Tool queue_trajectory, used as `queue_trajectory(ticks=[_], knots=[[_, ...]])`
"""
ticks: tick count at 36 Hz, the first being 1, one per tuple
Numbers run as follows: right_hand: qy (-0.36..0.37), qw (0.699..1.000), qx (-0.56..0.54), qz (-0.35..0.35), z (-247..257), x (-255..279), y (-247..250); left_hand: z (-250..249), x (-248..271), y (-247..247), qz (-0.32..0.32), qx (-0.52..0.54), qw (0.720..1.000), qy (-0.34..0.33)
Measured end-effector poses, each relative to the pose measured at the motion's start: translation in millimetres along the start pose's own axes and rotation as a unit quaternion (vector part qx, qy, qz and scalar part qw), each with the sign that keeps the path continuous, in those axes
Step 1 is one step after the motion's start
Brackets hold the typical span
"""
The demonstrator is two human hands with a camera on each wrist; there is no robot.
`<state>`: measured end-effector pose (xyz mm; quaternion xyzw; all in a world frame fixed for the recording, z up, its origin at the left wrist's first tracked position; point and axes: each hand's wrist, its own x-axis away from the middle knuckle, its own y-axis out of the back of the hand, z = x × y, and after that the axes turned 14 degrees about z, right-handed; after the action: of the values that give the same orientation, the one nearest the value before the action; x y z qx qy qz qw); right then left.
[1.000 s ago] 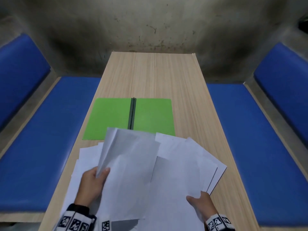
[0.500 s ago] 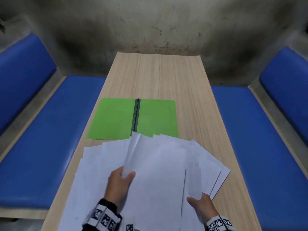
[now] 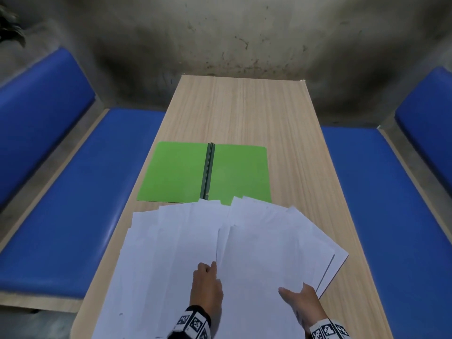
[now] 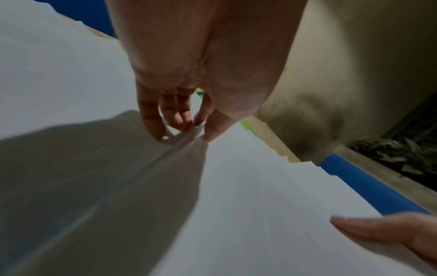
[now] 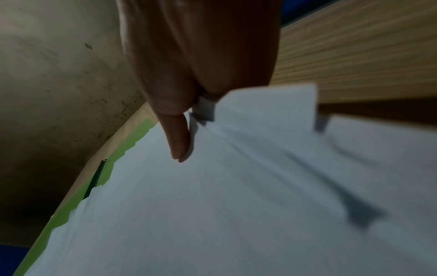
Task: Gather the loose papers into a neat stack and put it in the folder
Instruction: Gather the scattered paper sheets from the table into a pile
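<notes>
From the head view, the papers (image 3: 220, 253) lie fanned on the table (image 3: 244, 113), touching the open folder (image 3: 176, 174); they can slide off the edge if I pull too fast. At the left wrist, my left hand (image 4: 184, 104) pinches a sheet edge. At the right wrist, my right hand (image 5: 194, 74) grips the fan, thumb on top.

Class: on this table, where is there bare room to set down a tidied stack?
Free: bare table between the folder and the far edge, plus a strip right of the folder. Crowded: the near end, covered by fanned papers under both hands.
</notes>
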<state>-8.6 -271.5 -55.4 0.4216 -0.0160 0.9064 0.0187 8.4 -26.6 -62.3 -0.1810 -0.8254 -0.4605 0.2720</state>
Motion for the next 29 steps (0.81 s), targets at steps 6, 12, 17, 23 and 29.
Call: queue_trajectory(ticks=[6,12,17,23,29], knots=[[0.007,1.0,0.013,-0.003,8,6,-2,34,0,34,-0.109,0.046,0.975,0.186],[0.017,1.0,0.01,0.001,10,8,-3,63,-5,49,-0.079,0.081,0.974,0.198],[0.014,1.0,0.006,-0.005,7,4,-2,71,-6,47,-0.092,0.118,0.979,0.138],[0.006,1.0,0.02,-0.008,8,4,-2,79,1,49,-0.16,0.115,0.964,0.18],[0.003,1.0,0.021,-0.008,1,-3,1,88,3,54,-0.179,0.141,0.96,0.164]])
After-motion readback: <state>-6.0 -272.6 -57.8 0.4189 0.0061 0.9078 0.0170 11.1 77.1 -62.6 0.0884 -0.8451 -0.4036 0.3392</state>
